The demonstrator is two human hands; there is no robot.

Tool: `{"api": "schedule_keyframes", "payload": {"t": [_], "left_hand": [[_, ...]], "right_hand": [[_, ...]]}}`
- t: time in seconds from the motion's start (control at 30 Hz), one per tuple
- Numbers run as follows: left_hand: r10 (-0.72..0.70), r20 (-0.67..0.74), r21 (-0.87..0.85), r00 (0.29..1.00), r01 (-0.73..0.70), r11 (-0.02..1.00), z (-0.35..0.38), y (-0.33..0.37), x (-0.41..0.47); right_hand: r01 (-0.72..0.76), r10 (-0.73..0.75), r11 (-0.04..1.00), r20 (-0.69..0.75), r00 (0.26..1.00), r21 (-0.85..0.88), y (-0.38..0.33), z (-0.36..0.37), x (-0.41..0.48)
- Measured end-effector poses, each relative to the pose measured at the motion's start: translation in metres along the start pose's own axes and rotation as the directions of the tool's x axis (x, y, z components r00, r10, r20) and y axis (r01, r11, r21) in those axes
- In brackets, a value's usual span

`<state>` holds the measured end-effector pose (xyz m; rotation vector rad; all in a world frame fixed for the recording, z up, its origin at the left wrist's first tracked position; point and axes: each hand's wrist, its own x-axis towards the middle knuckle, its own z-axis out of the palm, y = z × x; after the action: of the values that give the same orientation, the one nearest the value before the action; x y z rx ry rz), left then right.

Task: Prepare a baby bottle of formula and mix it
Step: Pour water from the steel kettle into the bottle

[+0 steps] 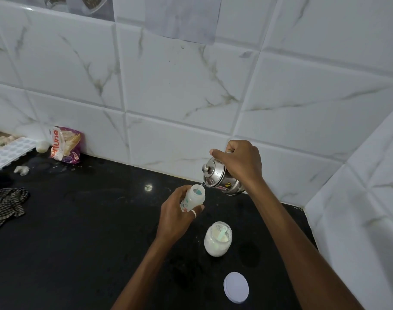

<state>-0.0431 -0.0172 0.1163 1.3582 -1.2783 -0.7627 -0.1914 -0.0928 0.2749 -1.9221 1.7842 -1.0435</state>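
My left hand [175, 214] grips an open white baby bottle [194, 198], tilted, above the black counter [90, 231]. My right hand [240, 161] holds a steel lidded kettle [220, 177] by its handle, tipped left so its spout sits at the bottle's mouth. A thin stream of water runs into the bottle. Below the bottle stands an open glass jar of white formula powder [218, 239] with a pale scoop inside. The jar's white lid [236, 287] lies flat on the counter nearer to me.
White marble tiles form the wall behind and the corner at right. At far left lie a purple snack packet [65, 145], an ice cube tray [9, 153] and a checked cloth [7, 205].
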Motion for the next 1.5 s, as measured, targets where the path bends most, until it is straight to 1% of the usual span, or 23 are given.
{"api": "schedule_keyframes", "payload": {"t": [0.63,1.23,1.37,1.5], "left_hand": [[-0.001,-0.004,0.013,1.0,0.001,1.0,0.005,-0.005,0.009],[0.004,-0.002,0.013,1.0,-0.004,1.0,0.007,-0.005,0.008],[0.009,-0.006,0.015,1.0,-0.009,1.0,0.007,-0.005,0.008],[0.006,-0.011,0.021,1.0,-0.006,1.0,0.007,-0.001,0.006]], "right_hand": [[0.028,-0.028,1.0,-0.001,1.0,0.001,0.004,0.003,0.011],[0.007,-0.007,1.0,-0.002,1.0,0.011,0.014,0.005,0.012],[-0.004,0.004,0.999,-0.008,1.0,0.042,0.019,0.005,0.013],[-0.026,0.029,0.991,-0.018,0.999,0.135,0.027,0.005,0.013]]}}
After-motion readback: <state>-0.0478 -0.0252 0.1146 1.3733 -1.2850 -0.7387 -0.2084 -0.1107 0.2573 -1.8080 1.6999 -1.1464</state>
